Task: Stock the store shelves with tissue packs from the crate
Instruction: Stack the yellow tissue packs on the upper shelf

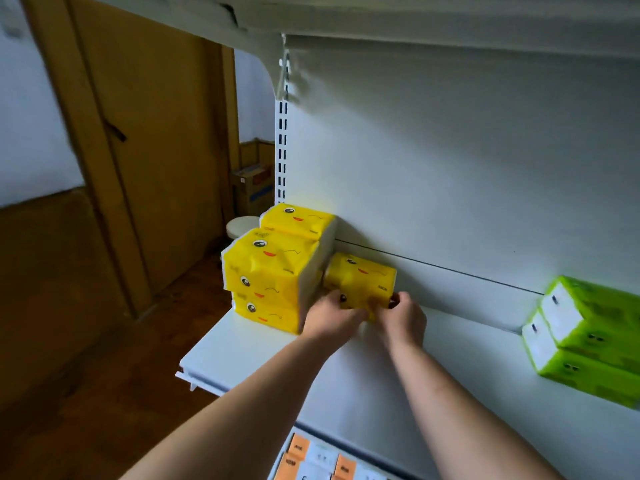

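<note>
Both hands, left hand [332, 315] and right hand [403, 315], pinch the near end of a yellow tissue pack [362, 278], seemingly sliding it far back on the shelf [242, 348], right of the yellow stack [273, 271].

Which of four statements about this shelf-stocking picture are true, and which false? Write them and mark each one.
1. The left hand and the right hand both grip one yellow tissue pack. True.
2. The green tissue packs sit at the left end of the shelf. False: they sit at its right end.
3. A stack of yellow packs stands left of the held pack. True.
4. The held pack lies on top of that stack. False: it is low, beside the stack.
</note>
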